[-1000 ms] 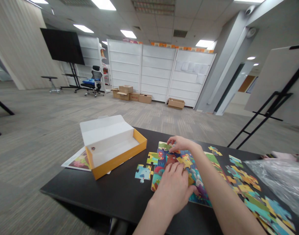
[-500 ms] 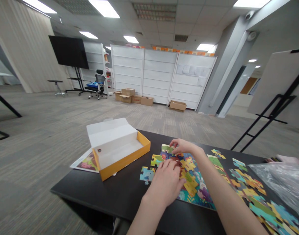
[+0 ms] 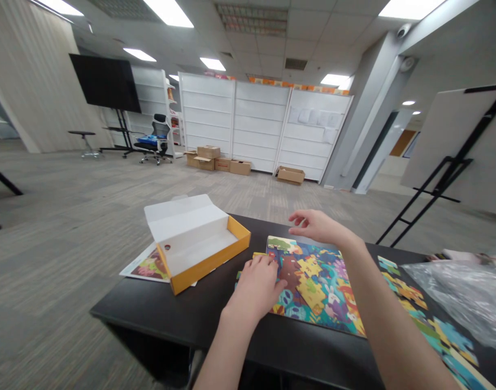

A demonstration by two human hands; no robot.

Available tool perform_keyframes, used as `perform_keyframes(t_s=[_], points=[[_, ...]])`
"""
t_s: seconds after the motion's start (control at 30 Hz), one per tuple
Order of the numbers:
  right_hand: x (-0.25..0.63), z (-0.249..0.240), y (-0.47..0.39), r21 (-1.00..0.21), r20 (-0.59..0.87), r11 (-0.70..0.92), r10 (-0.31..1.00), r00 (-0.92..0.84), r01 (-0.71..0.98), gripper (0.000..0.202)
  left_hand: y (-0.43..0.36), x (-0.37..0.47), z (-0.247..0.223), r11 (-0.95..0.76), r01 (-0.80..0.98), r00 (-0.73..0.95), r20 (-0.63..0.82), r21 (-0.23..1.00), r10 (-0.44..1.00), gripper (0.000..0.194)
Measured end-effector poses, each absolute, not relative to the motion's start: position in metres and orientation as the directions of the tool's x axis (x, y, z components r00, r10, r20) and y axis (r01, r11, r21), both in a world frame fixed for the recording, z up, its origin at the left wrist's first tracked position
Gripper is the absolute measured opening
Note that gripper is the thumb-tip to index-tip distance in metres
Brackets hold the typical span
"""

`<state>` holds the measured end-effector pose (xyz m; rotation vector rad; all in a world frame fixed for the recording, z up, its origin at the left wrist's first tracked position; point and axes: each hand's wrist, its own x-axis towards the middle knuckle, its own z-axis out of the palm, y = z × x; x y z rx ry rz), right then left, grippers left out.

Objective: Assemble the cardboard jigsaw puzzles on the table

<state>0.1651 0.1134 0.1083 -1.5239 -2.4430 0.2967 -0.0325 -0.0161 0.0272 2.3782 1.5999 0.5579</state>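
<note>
A colourful puzzle picture (image 3: 333,281) lies flat on the black table (image 3: 178,319), with yellow pieces (image 3: 311,292) on its middle and a green and cream piece (image 3: 281,244) at its top left corner. My left hand (image 3: 258,281) rests palm down over the picture's left edge, fingers a little spread, partly covering loose pieces there. Above the far edge of the picture hovers my right hand (image 3: 313,225), its fingers loosely curved and apart with nothing seen between them. Several loose puzzle pieces (image 3: 408,295) lie to the right, partly behind my right forearm.
An open yellow and white box (image 3: 211,265) stands at the table's left, over a printed sheet (image 3: 144,265). Clear plastic wrapping (image 3: 459,292) lies at the right end. Beyond the table are an easel (image 3: 438,184), cardboard boxes (image 3: 207,157) and an office chair (image 3: 156,141).
My right hand has lifted off the top left of the picture and moved up and right. My left hand has shifted left, over the loose pieces, uncovering more of the picture.
</note>
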Motion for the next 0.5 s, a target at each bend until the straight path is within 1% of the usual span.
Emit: perform_keyframes(t_s=[0.1, 0.2, 0.27, 0.37, 0.5], points=[[0.168, 0.098, 0.100, -0.233, 0.036, 0.391, 0.919, -0.393, 0.891, 0.028, -0.018, -0.035, 0.030, -0.356, 0.857, 0.328, 0.138, 0.371, 0.934, 0.030], [0.170, 0.069, 0.098, -0.176, -0.015, 0.293, 0.954, -0.301, 0.940, 0.018, -0.019, -0.037, 0.032, -0.321, 0.880, 0.301, 0.112, 0.350, 0.947, 0.030], [0.171, 0.046, 0.098, -0.168, -0.007, 0.256, 0.965, -0.261, 0.952, 0.020, -0.018, -0.038, 0.033, -0.295, 0.896, 0.280, 0.094, 0.332, 0.955, 0.029], [0.169, 0.019, 0.100, -0.169, 0.043, 0.246, 0.969, -0.242, 0.955, 0.026, -0.017, -0.040, 0.030, -0.274, 0.911, 0.263, 0.078, 0.309, 0.962, 0.027], [0.168, 0.003, 0.101, -0.173, 0.091, 0.256, 0.966, -0.243, 0.951, 0.029, -0.015, -0.042, 0.025, -0.278, 0.915, 0.263, 0.091, 0.291, 0.961, 0.029]])
